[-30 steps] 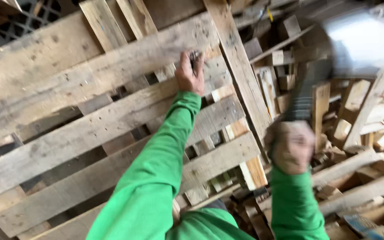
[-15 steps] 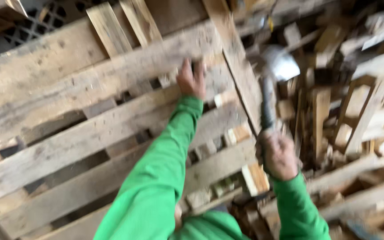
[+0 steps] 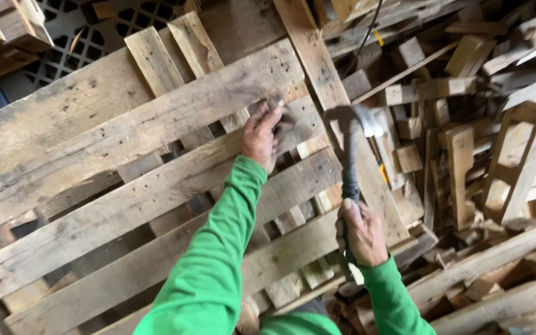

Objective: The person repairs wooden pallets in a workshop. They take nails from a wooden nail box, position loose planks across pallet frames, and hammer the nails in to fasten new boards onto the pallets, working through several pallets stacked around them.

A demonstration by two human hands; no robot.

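Observation:
A worn wooden pallet (image 3: 125,155) lies tilted in front of me, its grey slats running from lower left to upper right. My left hand (image 3: 262,133), in a green sleeve, rests on one slat near the pallet's right end, fingers curled over its edge. My right hand (image 3: 361,232) grips the dark handle of a claw hammer (image 3: 348,149). The steel hammer head sits against the long side board (image 3: 330,93) at the pallet's right edge, just right of my left hand.
A heap of broken boards and wood blocks (image 3: 479,142) fills the right side. A dark cable (image 3: 367,31) runs across the top. More blocks (image 3: 7,25) and a black plastic lattice (image 3: 88,31) lie at the upper left.
The hammer came down from a raised, blurred position at the upper right onto the pallet's right edge. My left hand stayed on the slat.

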